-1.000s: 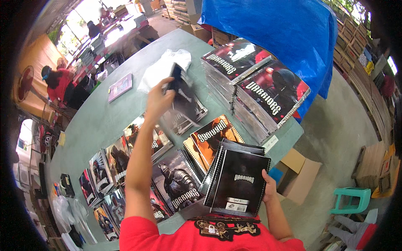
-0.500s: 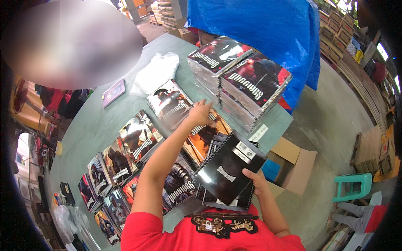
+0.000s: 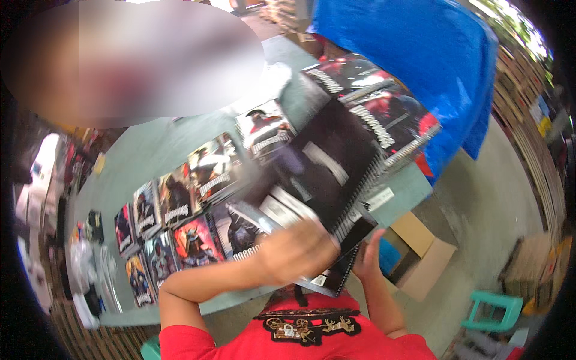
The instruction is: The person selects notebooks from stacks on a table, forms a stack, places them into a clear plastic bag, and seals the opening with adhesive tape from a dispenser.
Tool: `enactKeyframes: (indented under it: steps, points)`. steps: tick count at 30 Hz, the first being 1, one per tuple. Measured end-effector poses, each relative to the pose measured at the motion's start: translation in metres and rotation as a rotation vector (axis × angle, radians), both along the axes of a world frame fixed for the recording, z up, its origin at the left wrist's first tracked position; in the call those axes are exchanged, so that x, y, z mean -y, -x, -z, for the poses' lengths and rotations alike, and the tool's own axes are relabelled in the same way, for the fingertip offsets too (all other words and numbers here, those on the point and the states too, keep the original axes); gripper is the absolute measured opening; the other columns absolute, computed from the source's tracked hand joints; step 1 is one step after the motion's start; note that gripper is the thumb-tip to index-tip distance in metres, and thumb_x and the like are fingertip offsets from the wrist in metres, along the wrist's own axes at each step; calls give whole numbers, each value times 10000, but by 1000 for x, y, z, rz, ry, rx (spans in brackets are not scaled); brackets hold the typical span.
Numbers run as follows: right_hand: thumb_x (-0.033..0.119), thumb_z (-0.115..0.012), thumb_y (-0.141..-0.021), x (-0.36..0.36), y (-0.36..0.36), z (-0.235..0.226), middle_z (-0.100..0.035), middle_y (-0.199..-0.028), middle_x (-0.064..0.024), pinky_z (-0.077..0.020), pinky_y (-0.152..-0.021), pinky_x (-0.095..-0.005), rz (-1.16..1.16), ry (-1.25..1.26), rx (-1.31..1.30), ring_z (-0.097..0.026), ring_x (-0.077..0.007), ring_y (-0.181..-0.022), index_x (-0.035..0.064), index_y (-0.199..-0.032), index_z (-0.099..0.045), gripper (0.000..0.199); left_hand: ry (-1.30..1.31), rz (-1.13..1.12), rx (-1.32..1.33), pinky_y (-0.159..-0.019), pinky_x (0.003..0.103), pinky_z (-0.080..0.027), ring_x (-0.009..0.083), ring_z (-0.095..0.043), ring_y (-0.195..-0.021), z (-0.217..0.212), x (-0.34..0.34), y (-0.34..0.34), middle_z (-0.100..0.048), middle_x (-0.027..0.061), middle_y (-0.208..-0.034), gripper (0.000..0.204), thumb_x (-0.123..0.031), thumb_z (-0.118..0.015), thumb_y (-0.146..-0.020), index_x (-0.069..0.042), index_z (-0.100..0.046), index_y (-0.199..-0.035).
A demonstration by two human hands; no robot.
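A stack of black spiral-bound notebooks is raised in front of my chest, blurred by motion. My left hand grips its near edge from above. My right hand supports the stack from underneath at its lower right corner. On the green table lie rows of notebooks with dark illustrated covers. A tall pile of the same notebooks stands at the table's far right.
A blue tarp hangs behind the pile. An open cardboard box sits on the floor to my right, with a green plastic stool further right. Small items and bags lie at the table's left end.
My left hand came back from the far side of the table to the notebook stack. The stack has been lifted and tilted up between both hands.
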State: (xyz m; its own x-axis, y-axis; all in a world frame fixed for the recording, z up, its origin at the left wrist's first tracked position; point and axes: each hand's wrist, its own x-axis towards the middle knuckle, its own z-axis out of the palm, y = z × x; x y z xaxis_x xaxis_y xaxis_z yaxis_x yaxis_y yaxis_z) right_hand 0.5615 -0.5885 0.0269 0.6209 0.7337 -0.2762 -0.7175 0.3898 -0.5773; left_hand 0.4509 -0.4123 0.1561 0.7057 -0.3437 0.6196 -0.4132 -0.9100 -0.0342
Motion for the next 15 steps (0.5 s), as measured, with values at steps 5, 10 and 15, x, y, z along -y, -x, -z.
enactKeyframes:
  steps: [5,10,15]
  points:
    - [371,-593,-803,12,5,36,-535,-1169,-157,-429,-914,-409,-127,233,-22,-551,-284,-1026,-29,-1217,-442,595,85,84,-671,-989,417,-335,310,-393,-1206,86,57,50,-407,196,-1280,474,-272,-598,-776,-62,-488,-1186]
    - [125,-615,-703,14,40,8,-531,-1160,-183,-429,-915,-420,-139,101,-104,-545,-326,-1030,-54,-1195,-442,551,494,-372,-342,-1003,427,-307,349,-340,-1236,58,9,111,-348,219,-1320,603,-304,-657,-750,-59,-428,-1252]
    - [91,-643,-617,-30,146,-15,-545,-1118,-183,-435,-914,-418,-440,-44,39,-549,-320,-1019,-50,-1171,-453,602,1453,-599,-607,-1004,383,-287,319,-358,-1227,65,-34,258,-367,234,-1322,868,-423,-683,-739,-20,-232,-1362]
